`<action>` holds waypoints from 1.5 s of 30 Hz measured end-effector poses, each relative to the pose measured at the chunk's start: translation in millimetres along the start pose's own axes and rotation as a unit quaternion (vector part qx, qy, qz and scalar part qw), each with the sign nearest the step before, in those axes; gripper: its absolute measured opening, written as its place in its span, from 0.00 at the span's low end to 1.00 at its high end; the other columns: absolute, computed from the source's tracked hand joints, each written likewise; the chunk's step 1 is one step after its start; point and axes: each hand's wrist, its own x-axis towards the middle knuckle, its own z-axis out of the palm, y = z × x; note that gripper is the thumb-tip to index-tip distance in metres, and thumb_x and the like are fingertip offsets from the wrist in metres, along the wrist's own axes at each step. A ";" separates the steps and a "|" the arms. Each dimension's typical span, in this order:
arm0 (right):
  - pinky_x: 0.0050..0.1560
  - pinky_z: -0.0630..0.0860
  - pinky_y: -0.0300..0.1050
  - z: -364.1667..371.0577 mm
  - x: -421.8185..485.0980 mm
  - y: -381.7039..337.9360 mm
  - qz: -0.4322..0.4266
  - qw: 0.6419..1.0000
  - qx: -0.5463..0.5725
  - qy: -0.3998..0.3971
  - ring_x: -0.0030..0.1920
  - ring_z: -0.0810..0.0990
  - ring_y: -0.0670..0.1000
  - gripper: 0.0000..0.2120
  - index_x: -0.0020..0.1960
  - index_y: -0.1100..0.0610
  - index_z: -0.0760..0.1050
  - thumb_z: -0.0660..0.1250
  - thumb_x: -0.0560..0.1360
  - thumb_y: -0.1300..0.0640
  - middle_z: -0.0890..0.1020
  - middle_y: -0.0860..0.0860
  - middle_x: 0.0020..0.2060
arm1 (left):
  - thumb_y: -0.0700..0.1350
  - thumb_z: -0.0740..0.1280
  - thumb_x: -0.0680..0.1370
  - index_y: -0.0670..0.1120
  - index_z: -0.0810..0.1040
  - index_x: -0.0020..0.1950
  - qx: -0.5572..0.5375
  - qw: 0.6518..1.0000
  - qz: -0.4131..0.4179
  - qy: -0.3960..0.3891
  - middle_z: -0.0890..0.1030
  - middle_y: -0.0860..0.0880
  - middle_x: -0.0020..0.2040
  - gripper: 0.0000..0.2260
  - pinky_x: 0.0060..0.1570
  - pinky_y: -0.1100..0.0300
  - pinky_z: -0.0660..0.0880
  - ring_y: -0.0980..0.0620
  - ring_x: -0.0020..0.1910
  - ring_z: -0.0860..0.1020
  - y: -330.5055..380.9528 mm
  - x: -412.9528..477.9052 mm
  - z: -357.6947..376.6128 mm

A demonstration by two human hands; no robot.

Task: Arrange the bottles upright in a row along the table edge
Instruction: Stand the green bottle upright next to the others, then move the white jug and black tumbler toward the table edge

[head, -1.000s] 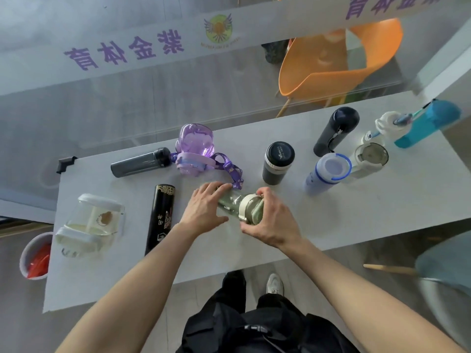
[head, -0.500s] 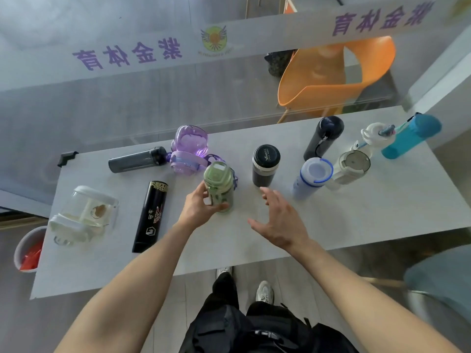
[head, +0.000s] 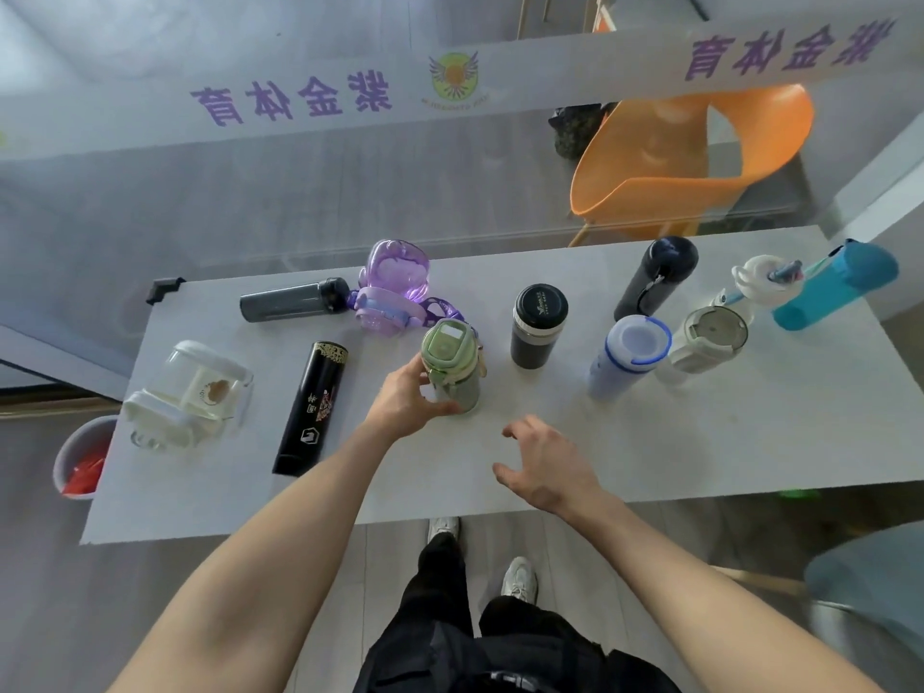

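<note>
My left hand [head: 407,402] grips a green bottle [head: 452,362] that stands upright on the white table [head: 700,442]. My right hand [head: 547,465] hovers to its right, fingers apart, holding nothing. Upright to the right stand a black-lidded tumbler [head: 537,325], a white bottle with a blue rim [head: 627,355], a cream bottle [head: 707,340], a dark flask [head: 655,277], a white spouted bottle [head: 760,277] and a teal bottle [head: 835,285]. Lying flat on the left are a black flask [head: 310,407], a grey bottle [head: 292,305], a purple bottle [head: 395,287] and a clear jug [head: 192,395].
A glass wall with purple lettering runs along the table's far edge, with an orange chair [head: 690,167] behind it. A bin [head: 80,457] with red contents stands on the floor at the left. My legs and feet are below the near edge.
The green bottle lay on its side in both hands; it now stands upright under my left hand. My right hand has let go and drawn back toward me.
</note>
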 end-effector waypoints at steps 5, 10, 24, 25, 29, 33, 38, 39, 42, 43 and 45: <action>0.60 0.80 0.54 21.3 13.8 -29.1 -0.033 0.998 -0.028 -0.042 0.60 0.82 0.58 0.26 0.68 0.55 0.79 0.69 0.75 0.41 0.80 0.53 0.61 | 0.53 0.82 0.75 0.52 0.77 0.74 0.067 0.997 -0.027 0.021 0.82 0.54 0.68 0.29 0.64 0.49 0.81 0.55 0.63 0.82 -32.5 -23.7 -45.6; 0.58 0.80 0.53 55.7 38.0 -86.1 -0.094 0.991 -0.051 -0.082 0.59 0.82 0.59 0.24 0.68 0.54 0.77 0.71 0.76 0.43 0.79 0.52 0.61 | 0.49 0.78 0.78 0.51 0.84 0.62 0.061 0.988 -0.101 0.099 0.87 0.54 0.56 0.14 0.59 0.53 0.82 0.55 0.52 0.86 -99.1 -78.5 -108.1; 0.81 0.51 0.73 173.5 153.8 -238.4 -0.337 0.856 -0.379 -0.099 0.87 0.49 0.63 0.35 0.88 0.50 0.48 0.57 0.85 0.58 0.53 0.59 0.87 | 0.50 0.75 0.81 0.51 0.85 0.60 0.104 0.987 -0.060 0.104 0.86 0.58 0.50 0.09 0.55 0.56 0.84 0.63 0.46 0.84 -218.6 -108.7 -235.7; 0.81 0.48 0.75 178.9 159.4 -241.3 -0.331 0.845 -0.406 -0.110 0.87 0.49 0.63 0.32 0.88 0.50 0.51 0.57 0.86 0.57 0.54 0.60 0.86 | 0.49 0.75 0.81 0.52 0.85 0.60 0.104 0.988 -0.053 0.099 0.85 0.60 0.50 0.08 0.54 0.56 0.84 0.63 0.45 0.83 -224.5 -109.4 -242.2; 0.77 0.56 0.76 185.0 168.8 -247.7 -0.337 0.857 -0.383 -0.068 0.82 0.64 0.63 0.27 0.78 0.51 0.70 0.67 0.80 0.56 0.72 0.59 0.77 | 0.51 0.75 0.80 0.55 0.86 0.57 0.117 0.985 -0.007 0.128 0.84 0.61 0.45 0.07 0.48 0.60 0.82 0.62 0.42 0.83 -236.5 -108.3 -267.6; 0.70 0.68 0.65 170.2 159.0 -267.5 -0.285 0.942 -0.146 0.097 0.76 0.73 0.59 0.33 0.74 0.49 0.74 0.74 0.70 0.46 0.78 0.53 0.72 | 0.58 0.74 0.77 0.56 0.81 0.54 0.178 0.956 0.017 0.235 0.79 0.58 0.42 0.10 0.41 0.57 0.77 0.57 0.41 0.79 -244.6 -103.9 -286.3; 0.56 0.78 0.49 146.3 148.1 -306.8 -0.080 0.953 0.200 0.211 0.57 0.82 0.53 0.32 0.70 0.46 0.74 0.81 0.69 0.43 0.84 0.45 0.59 | 0.76 0.73 0.67 0.50 0.73 0.73 0.224 0.941 -0.077 0.243 0.76 0.49 0.66 0.44 0.66 0.45 0.77 0.44 0.66 0.77 -254.1 -93.4 -285.5; 0.51 0.76 0.47 143.6 148.2 -309.8 -0.040 0.951 0.229 0.204 0.53 0.82 0.52 0.32 0.69 0.45 0.73 0.81 0.70 0.42 0.84 0.44 0.55 | 0.80 0.72 0.64 0.50 0.69 0.78 0.221 0.944 -0.114 0.215 0.74 0.48 0.71 0.51 0.70 0.43 0.75 0.43 0.70 0.74 -254.5 -92.4 -284.3; 0.48 0.71 0.43 139.6 146.7 -311.2 0.008 0.950 0.251 0.187 0.49 0.81 0.52 0.30 0.65 0.45 0.72 0.82 0.70 0.40 0.83 0.43 0.50 | 0.83 0.73 0.57 0.51 0.58 0.85 0.173 0.956 -0.190 0.140 0.68 0.47 0.77 0.64 0.74 0.40 0.72 0.41 0.78 0.70 -258.5 -90.1 -279.7; 0.47 0.70 0.42 138.5 146.5 -310.5 0.013 0.951 0.251 0.183 0.48 0.80 0.51 0.30 0.65 0.45 0.71 0.82 0.70 0.40 0.82 0.43 0.50 | 0.82 0.74 0.56 0.51 0.57 0.85 0.154 0.960 -0.196 0.128 0.68 0.46 0.77 0.66 0.74 0.39 0.73 0.41 0.77 0.70 -261.7 -88.8 -277.0; 0.48 0.70 0.41 136.9 145.7 -309.4 0.019 0.952 0.246 0.182 0.47 0.78 0.49 0.32 0.66 0.46 0.71 0.83 0.69 0.40 0.82 0.43 0.50 | 0.81 0.75 0.53 0.53 0.57 0.84 0.127 0.965 -0.194 0.121 0.69 0.48 0.74 0.66 0.71 0.39 0.75 0.41 0.75 0.73 -267.8 -86.0 -271.4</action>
